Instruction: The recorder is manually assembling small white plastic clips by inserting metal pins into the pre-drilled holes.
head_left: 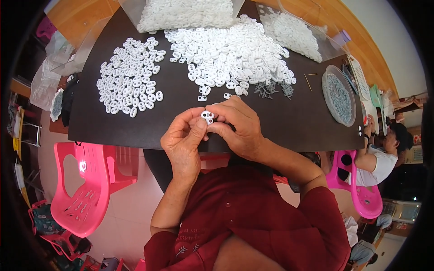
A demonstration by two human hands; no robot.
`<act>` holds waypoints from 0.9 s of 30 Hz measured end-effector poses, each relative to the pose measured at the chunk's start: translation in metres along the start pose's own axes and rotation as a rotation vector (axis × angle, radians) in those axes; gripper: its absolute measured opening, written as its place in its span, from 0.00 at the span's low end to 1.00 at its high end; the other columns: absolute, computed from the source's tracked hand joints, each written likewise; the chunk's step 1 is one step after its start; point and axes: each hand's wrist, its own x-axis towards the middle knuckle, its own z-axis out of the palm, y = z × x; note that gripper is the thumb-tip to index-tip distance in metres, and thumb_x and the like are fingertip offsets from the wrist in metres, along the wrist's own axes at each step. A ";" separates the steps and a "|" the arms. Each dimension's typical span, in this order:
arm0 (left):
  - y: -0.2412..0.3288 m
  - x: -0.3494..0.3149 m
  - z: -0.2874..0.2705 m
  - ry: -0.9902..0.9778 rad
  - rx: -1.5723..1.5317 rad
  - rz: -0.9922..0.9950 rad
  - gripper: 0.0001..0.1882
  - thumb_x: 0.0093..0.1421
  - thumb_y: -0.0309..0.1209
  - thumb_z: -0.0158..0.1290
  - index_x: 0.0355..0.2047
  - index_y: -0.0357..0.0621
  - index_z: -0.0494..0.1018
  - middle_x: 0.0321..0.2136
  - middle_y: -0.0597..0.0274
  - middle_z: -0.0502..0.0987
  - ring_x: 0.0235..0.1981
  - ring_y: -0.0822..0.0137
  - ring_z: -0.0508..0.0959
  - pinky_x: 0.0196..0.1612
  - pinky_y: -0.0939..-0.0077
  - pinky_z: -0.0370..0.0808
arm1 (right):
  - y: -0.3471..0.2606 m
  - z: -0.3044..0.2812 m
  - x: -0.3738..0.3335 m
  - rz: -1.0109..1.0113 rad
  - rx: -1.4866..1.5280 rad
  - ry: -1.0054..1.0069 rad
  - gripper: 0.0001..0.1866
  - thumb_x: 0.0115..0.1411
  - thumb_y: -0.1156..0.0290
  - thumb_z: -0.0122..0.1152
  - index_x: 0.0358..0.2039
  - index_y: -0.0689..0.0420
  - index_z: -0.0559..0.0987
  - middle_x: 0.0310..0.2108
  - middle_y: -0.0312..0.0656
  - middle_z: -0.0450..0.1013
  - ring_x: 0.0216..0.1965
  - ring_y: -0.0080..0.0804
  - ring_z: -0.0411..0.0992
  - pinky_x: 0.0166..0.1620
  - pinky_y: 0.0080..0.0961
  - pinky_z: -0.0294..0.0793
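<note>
Close to the table's front edge, both hands meet around a small white plastic oval piece with two holes (207,115). It looks like two parts laid together; the joint is partly covered by fingertips. My left hand (183,135) pinches it between thumb and fingers from the left. From the other side, my right hand (238,123) grips it with thumb and bent fingers. Just beyond the hands lies a big heap of similar white oval pieces (230,56), with small grey screws (266,90) along its near edge. A separate group of white pieces (129,79) is spread on the left.
On the dark table (97,128), a clear bin (130,14) of white parts stands at the back, beside a tilted clear container (333,50). A round tub (325,85) of screws sits right. Pink chairs (86,189) flank me; another person (377,165) sits at right.
</note>
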 end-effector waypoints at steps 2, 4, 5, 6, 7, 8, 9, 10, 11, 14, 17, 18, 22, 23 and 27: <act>-0.001 -0.001 0.000 -0.022 -0.009 0.007 0.11 0.58 0.22 0.53 0.41 0.32 0.74 0.26 0.66 0.73 0.24 0.79 0.69 0.28 0.87 0.68 | -0.001 0.000 0.001 0.002 0.007 0.004 0.18 0.43 0.82 0.65 0.38 0.63 0.76 0.27 0.38 0.71 0.25 0.28 0.66 0.28 0.22 0.66; -0.004 -0.002 -0.002 -0.042 0.119 0.141 0.12 0.59 0.23 0.52 0.43 0.34 0.74 0.26 0.67 0.70 0.24 0.80 0.67 0.27 0.87 0.66 | -0.004 0.000 0.003 -0.023 0.033 0.041 0.18 0.44 0.81 0.65 0.39 0.64 0.76 0.26 0.39 0.71 0.24 0.28 0.65 0.27 0.22 0.65; -0.005 -0.002 -0.002 -0.042 0.120 0.141 0.12 0.59 0.23 0.52 0.43 0.34 0.74 0.26 0.67 0.70 0.24 0.80 0.67 0.27 0.87 0.66 | -0.004 0.001 0.003 -0.023 0.033 0.042 0.18 0.44 0.81 0.65 0.39 0.64 0.76 0.26 0.39 0.71 0.24 0.28 0.65 0.27 0.22 0.65; -0.006 -0.003 -0.002 -0.045 0.155 0.183 0.12 0.59 0.23 0.52 0.44 0.35 0.74 0.27 0.68 0.70 0.24 0.80 0.67 0.27 0.87 0.66 | -0.005 0.001 0.002 -0.023 0.027 0.053 0.18 0.44 0.81 0.65 0.39 0.64 0.76 0.26 0.39 0.71 0.24 0.28 0.65 0.27 0.22 0.65; -0.007 -0.003 -0.002 -0.049 0.191 0.225 0.12 0.59 0.23 0.52 0.44 0.35 0.74 0.27 0.68 0.69 0.24 0.80 0.66 0.27 0.87 0.65 | -0.006 0.002 0.002 -0.023 0.021 0.063 0.18 0.44 0.81 0.65 0.39 0.65 0.76 0.26 0.40 0.71 0.24 0.28 0.65 0.27 0.22 0.65; -0.007 -0.003 -0.002 -0.049 0.191 0.224 0.12 0.59 0.23 0.52 0.44 0.35 0.74 0.27 0.68 0.69 0.24 0.80 0.66 0.27 0.87 0.65 | -0.006 0.002 0.001 -0.022 0.021 0.064 0.18 0.44 0.81 0.65 0.39 0.65 0.76 0.26 0.40 0.71 0.24 0.28 0.65 0.27 0.22 0.65; -0.007 -0.003 -0.003 -0.045 0.223 0.241 0.12 0.59 0.23 0.52 0.44 0.35 0.74 0.27 0.67 0.69 0.24 0.79 0.66 0.27 0.87 0.65 | -0.006 0.003 0.000 -0.022 0.025 0.070 0.18 0.45 0.81 0.64 0.39 0.65 0.76 0.26 0.40 0.71 0.24 0.28 0.65 0.27 0.22 0.65; -0.007 -0.003 -0.003 -0.042 0.255 0.258 0.12 0.59 0.23 0.52 0.44 0.35 0.74 0.27 0.67 0.69 0.24 0.79 0.66 0.27 0.87 0.65 | -0.006 0.004 0.000 -0.022 0.030 0.077 0.18 0.45 0.81 0.64 0.39 0.65 0.76 0.26 0.40 0.71 0.24 0.28 0.65 0.28 0.22 0.65; -0.007 -0.003 -0.003 -0.042 0.255 0.258 0.12 0.59 0.23 0.52 0.44 0.35 0.74 0.27 0.67 0.69 0.24 0.79 0.66 0.27 0.87 0.65 | -0.006 0.004 0.000 -0.022 0.030 0.077 0.18 0.45 0.81 0.64 0.39 0.65 0.76 0.26 0.40 0.71 0.24 0.28 0.65 0.28 0.22 0.65; -0.007 -0.004 -0.002 -0.018 0.251 0.269 0.11 0.60 0.23 0.52 0.43 0.35 0.75 0.27 0.67 0.70 0.25 0.79 0.67 0.27 0.87 0.65 | -0.008 0.005 0.001 -0.038 0.012 0.075 0.18 0.45 0.81 0.64 0.39 0.65 0.76 0.26 0.40 0.71 0.24 0.28 0.65 0.28 0.23 0.65; -0.008 -0.005 -0.002 0.000 0.259 0.286 0.11 0.60 0.24 0.51 0.43 0.35 0.75 0.28 0.66 0.70 0.25 0.79 0.67 0.27 0.87 0.66 | -0.009 0.006 0.002 -0.042 0.031 0.083 0.18 0.45 0.81 0.64 0.39 0.65 0.76 0.26 0.40 0.70 0.24 0.28 0.65 0.28 0.23 0.64; -0.009 -0.006 -0.002 0.010 0.249 0.291 0.11 0.60 0.24 0.51 0.43 0.35 0.75 0.28 0.66 0.71 0.25 0.79 0.67 0.27 0.86 0.66 | -0.009 0.007 0.003 -0.048 0.029 0.083 0.18 0.45 0.81 0.64 0.39 0.65 0.76 0.26 0.40 0.70 0.24 0.29 0.65 0.28 0.23 0.64; -0.008 -0.008 -0.002 0.049 0.231 0.298 0.11 0.61 0.23 0.50 0.43 0.34 0.74 0.28 0.66 0.71 0.25 0.79 0.68 0.27 0.86 0.67 | -0.013 0.008 0.005 -0.024 0.051 0.086 0.18 0.45 0.81 0.65 0.39 0.65 0.76 0.25 0.40 0.70 0.24 0.29 0.65 0.27 0.23 0.64; -0.008 -0.008 -0.001 0.050 0.232 0.298 0.11 0.61 0.23 0.50 0.43 0.34 0.74 0.28 0.66 0.71 0.25 0.79 0.68 0.27 0.86 0.67 | -0.013 0.009 0.005 -0.024 0.052 0.085 0.18 0.45 0.81 0.65 0.39 0.65 0.76 0.25 0.40 0.70 0.24 0.29 0.65 0.27 0.23 0.64; -0.006 -0.010 0.001 0.085 0.284 0.310 0.11 0.61 0.23 0.49 0.44 0.34 0.74 0.28 0.66 0.71 0.25 0.79 0.68 0.27 0.86 0.67 | -0.014 0.012 0.005 -0.024 0.052 0.104 0.18 0.44 0.81 0.65 0.39 0.65 0.76 0.25 0.39 0.70 0.24 0.29 0.65 0.28 0.23 0.64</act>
